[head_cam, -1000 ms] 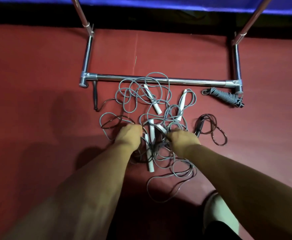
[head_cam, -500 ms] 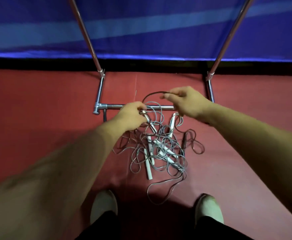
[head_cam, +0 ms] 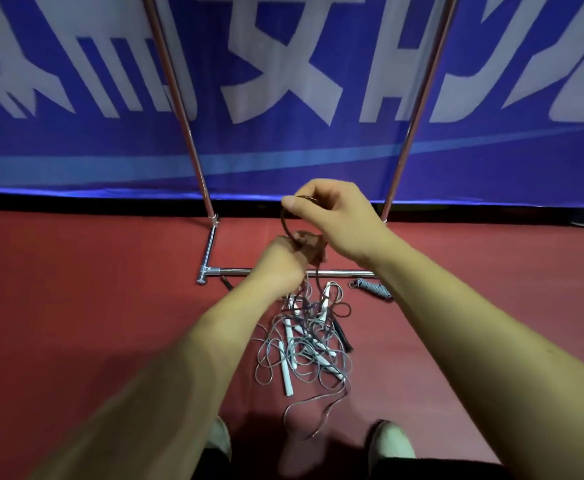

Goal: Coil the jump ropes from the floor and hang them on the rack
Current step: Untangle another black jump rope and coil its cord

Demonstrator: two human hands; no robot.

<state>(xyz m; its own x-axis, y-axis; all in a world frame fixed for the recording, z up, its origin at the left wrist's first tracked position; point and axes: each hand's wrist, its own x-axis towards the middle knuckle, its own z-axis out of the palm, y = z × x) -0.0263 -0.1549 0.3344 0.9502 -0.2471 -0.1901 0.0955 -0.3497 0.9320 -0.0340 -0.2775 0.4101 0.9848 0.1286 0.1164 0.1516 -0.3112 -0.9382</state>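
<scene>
Here, left hand (head_cam: 280,263) grips the dark rope (head_cam: 284,225); right hand (head_cam: 333,216) pinches its loop — above the floor tangle (head_cam: 302,348).

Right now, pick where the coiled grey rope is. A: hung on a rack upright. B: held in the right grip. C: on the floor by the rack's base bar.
C: the coiled rope lies on the floor beside the right end of the base bar; the right grip pinches a dark rope instead.
</scene>
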